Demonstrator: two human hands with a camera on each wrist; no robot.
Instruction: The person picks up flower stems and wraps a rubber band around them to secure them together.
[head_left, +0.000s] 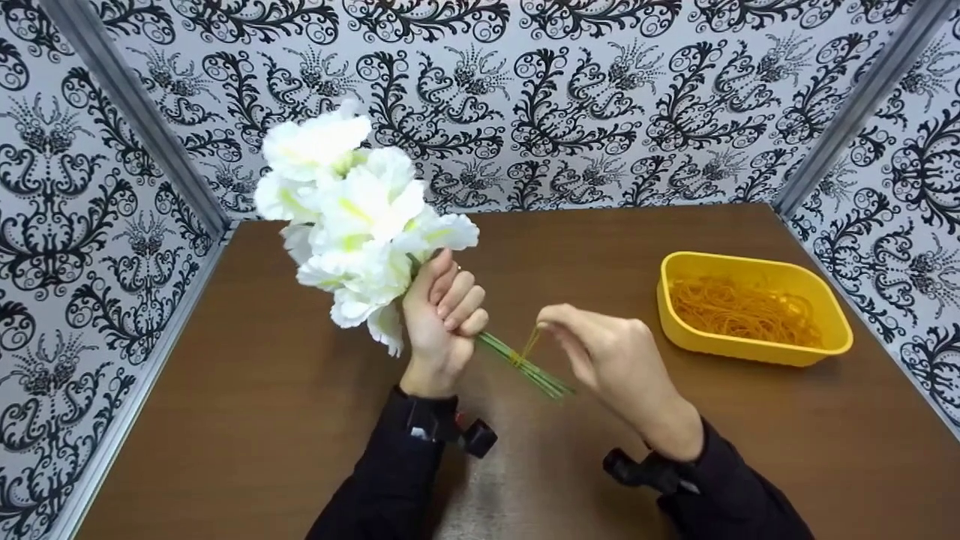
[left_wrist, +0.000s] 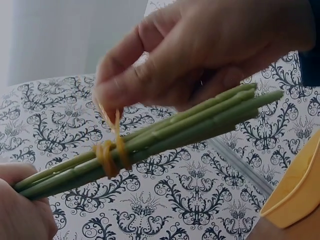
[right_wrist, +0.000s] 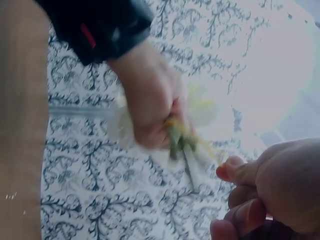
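A bunch of white artificial flowers (head_left: 367,210) is held up over the table, tilted with its blooms to the upper left. The left hand (head_left: 444,322) grips its green stems (left_wrist: 190,125) just below the blooms. A yellow rubber band (left_wrist: 112,159) is wound around the stems beyond that fist, toward their cut ends. The right hand (head_left: 615,360) pinches a loop of this band between thumb and fingertips and stretches it away from the stems. In the right wrist view the bunch and the left hand are blurred, with the taut band running to the right fingertips (right_wrist: 232,169).
A yellow plastic tub (head_left: 757,349) holding many loose rubber bands (head_left: 739,311) stands on the right of the brown table (head_left: 285,442). Patterned black-and-white panels (head_left: 480,97) with metal corner posts enclose the back and sides. Small cameras are strapped to both wrists.
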